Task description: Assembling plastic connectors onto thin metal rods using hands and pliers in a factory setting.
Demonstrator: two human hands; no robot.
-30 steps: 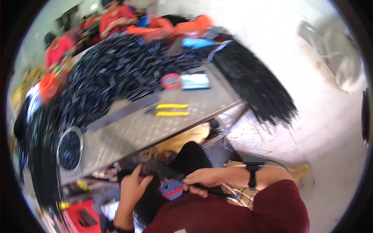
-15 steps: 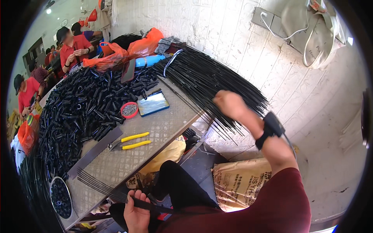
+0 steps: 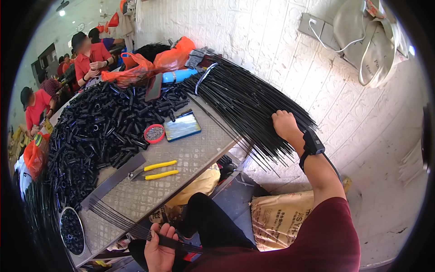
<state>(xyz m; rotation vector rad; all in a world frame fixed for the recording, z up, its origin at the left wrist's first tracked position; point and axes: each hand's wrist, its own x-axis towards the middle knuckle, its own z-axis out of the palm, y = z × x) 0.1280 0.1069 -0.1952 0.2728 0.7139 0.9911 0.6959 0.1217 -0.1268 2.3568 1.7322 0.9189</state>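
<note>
Black rods are lying at right; the right hand is resting curled near their ends, catch unclear; the left hand is holding a smaller bunch, probably needing an even grip.

Wide fisheye view from a head-worn camera, facing forward and steeply downward. The surface lies near, slanting across the frame's left and centre; a white wall stands farther off, upper right; straight edges bow toward the periphery.
</note>
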